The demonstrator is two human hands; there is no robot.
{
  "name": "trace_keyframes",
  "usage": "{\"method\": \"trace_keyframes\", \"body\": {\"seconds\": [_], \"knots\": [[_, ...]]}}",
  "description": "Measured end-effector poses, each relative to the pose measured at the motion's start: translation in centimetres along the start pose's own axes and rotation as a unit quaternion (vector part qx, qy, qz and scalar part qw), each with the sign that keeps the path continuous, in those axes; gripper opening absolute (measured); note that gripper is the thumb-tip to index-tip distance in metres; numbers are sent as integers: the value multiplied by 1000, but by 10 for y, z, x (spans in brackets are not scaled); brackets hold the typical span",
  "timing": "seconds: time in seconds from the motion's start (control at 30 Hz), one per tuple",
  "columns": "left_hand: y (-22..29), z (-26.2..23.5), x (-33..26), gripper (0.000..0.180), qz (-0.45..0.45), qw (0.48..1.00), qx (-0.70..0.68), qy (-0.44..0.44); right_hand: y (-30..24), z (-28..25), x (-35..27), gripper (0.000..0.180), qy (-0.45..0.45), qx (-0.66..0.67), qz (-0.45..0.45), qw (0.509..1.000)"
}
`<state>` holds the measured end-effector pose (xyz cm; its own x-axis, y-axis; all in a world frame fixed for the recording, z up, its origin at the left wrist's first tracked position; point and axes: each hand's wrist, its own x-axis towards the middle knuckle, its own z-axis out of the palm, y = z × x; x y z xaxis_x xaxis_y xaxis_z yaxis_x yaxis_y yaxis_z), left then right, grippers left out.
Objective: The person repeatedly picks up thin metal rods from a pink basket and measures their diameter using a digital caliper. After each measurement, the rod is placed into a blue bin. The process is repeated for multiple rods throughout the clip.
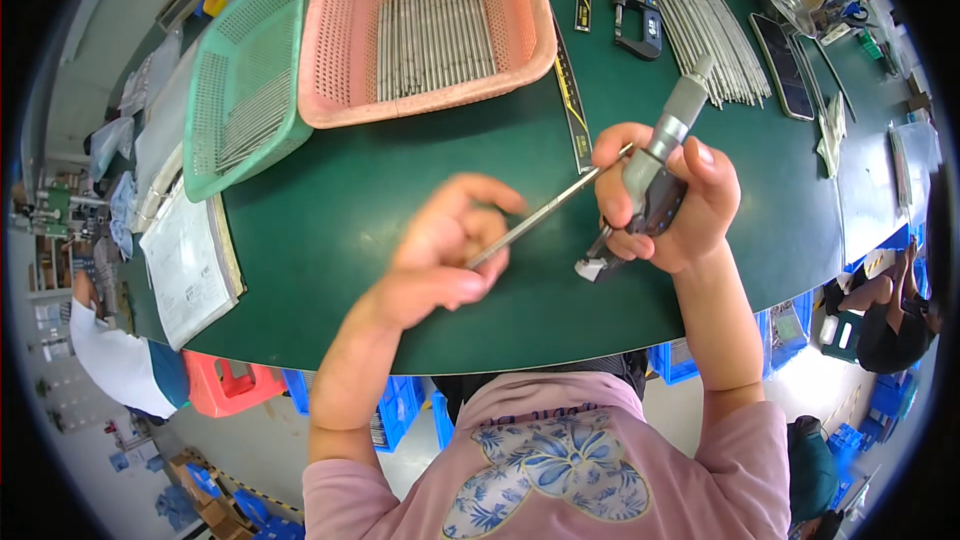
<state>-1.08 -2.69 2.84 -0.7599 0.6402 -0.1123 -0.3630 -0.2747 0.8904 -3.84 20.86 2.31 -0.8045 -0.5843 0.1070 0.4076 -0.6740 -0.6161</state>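
Note:
My right hand [690, 190] is wrapped round a micrometer [660, 145], its grey thimble pointing up and away and its dark frame partly hidden by my fingers. A thin metal rod [545, 213] slants between my hands, its upper end by the fingers of my right hand. Slightly blurred, my left hand [450, 250] has the rod's lower end between thumb and curled fingers. Whether the rod sits between the micrometer's measuring faces cannot be made out.
Ahead, a pink basket [325, 90] and a green basket [200, 155] contain metal rods. Far right lie a second micrometer [640, 25], a rod pile [705, 40] and a phone [782, 65]. A ruler [572, 105] lies mid-table; papers [190, 260] are at left.

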Motion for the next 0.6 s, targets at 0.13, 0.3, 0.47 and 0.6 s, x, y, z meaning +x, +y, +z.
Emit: {"method": "trace_keyframes", "body": {"seconds": [0.13,0.3,0.47,0.6], "knots": [[6,-12,0,61,200,971,-131,-31,6,2,0,62,46,59,20,997],[-30,7,14,36,149,980,-34,126,33,13,4,53,92,29,81,992],[-38,16,23,16,131,963,-62,229,36,18,7,57,104,-12,99,990],[-33,6,15,14,112,977,-49,173,16,14,6,69,151,7,66,986]]}}
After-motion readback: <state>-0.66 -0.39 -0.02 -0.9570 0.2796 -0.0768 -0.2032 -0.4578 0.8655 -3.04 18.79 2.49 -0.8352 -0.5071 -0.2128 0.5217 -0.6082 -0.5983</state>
